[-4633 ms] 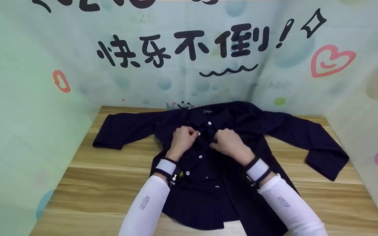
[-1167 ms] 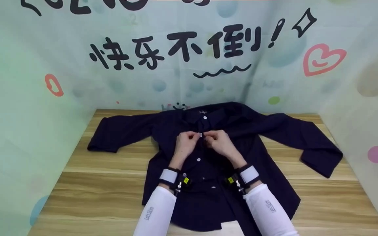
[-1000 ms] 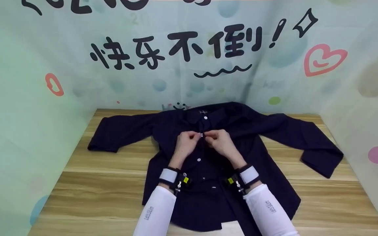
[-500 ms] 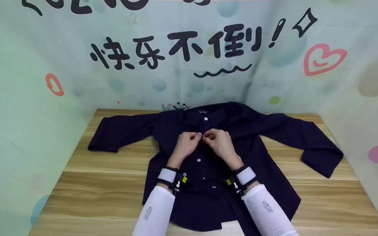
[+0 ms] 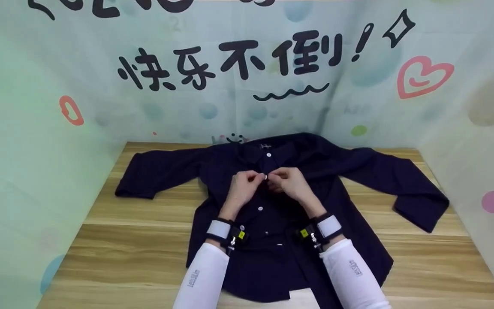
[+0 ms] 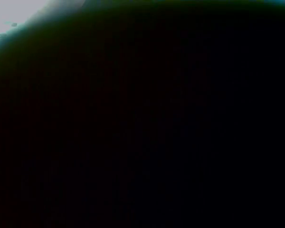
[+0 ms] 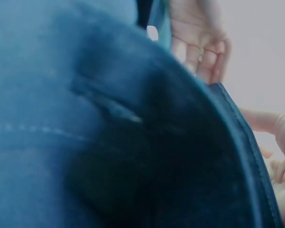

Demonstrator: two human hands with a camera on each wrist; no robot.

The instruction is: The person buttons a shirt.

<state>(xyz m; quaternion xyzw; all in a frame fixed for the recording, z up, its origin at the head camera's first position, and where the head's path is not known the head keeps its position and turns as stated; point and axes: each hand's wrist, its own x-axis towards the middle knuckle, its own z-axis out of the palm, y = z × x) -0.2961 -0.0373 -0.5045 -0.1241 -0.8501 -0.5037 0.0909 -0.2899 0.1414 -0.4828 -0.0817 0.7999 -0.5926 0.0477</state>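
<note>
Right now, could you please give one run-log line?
left hand: pinches shirt; right hand: pinches shirt; button: between hands; shirt: on table

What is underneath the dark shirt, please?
The dark shirt lies on the wood-grain table, visible around it. A pale patch shows at the lower edge, unclear what; whatever the shirt covers is hidden.

Your head view is bright and evenly lit, but the navy shirt (image 5: 260,272) reads nearly black, its folds mostly lost. Your left wrist view is almost wholly dark — glare only at upper left. Your right wrist view is bluish and blurred — washed out at upper right.
</note>
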